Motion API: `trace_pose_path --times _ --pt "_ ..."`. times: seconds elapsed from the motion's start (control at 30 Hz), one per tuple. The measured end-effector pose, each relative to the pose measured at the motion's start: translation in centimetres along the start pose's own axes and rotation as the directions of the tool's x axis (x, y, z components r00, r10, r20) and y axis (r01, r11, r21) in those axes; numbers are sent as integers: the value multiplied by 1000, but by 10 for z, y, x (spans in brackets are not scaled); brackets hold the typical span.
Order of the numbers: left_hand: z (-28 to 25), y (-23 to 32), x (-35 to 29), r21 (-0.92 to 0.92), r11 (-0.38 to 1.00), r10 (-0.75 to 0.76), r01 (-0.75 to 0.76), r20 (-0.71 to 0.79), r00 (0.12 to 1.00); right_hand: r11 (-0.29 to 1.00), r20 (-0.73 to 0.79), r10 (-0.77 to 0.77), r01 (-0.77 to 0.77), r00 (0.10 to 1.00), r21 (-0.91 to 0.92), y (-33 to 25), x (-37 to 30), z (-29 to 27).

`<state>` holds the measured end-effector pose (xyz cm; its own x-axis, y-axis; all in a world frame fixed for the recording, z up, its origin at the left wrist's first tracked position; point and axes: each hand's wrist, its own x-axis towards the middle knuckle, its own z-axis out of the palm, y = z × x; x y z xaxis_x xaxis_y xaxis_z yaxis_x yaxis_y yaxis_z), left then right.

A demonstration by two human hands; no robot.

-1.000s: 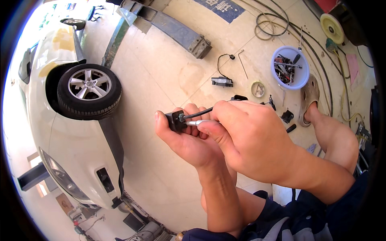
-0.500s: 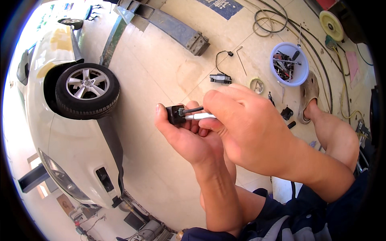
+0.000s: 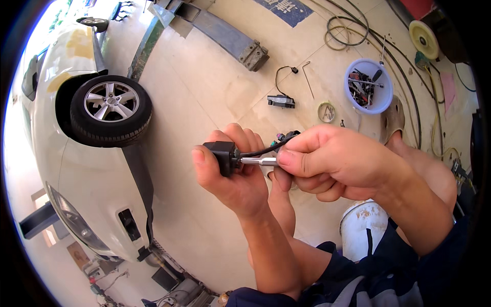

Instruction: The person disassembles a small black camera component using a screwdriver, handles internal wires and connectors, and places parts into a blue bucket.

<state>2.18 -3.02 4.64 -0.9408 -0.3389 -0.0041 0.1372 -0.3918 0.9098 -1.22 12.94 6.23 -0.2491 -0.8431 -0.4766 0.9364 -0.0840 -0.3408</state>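
Note:
My left hand (image 3: pixel 236 192) is closed round a small black square housing (image 3: pixel 220 156), its thumb on the near side and its fingers curled behind. A black cable (image 3: pixel 267 150) runs from the housing's right side toward my right hand (image 3: pixel 335 161). That hand pinches a silver screwdriver (image 3: pixel 260 161) between thumb and fingers. Its shaft points left, with the tip at the housing beside the cable's base; whether it sits in a screw is too small to tell. The handle end is hidden in my palm. Small connectors (image 3: pixel 280 138) show just behind the cable.
On the tiled floor lie a cabled black device (image 3: pixel 281 101), a hex key (image 3: pixel 308 81) and a tape roll (image 3: pixel 326 112). A pale-blue bowl (image 3: pixel 384 96) holds tools. A white bucket (image 3: pixel 364 225) stands near my legs. Leftward is a white car (image 3: pixel 84 179) with its wheel (image 3: pixel 111 110) turned out.
My right hand has moved lower and turned, showing its thumb and curled fingers. The housing has turned, showing more of its side. The white bucket is more exposed.

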Motion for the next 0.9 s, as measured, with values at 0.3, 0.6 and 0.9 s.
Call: trace_pose_path --times 0.3,0.6,0.9 --pt "12 -3 -3 -32 963 -255 267 -423 869 171 -15 -852 251 524 -953 37 19 13" --pt "6 4 -3 108 992 -46 72 -226 973 970 -148 -79 42 986 -239 0 8 3" --pt "15 4 -6 -36 937 -312 346 -525 792 91 48 -877 265 477 -960 36 22 10"
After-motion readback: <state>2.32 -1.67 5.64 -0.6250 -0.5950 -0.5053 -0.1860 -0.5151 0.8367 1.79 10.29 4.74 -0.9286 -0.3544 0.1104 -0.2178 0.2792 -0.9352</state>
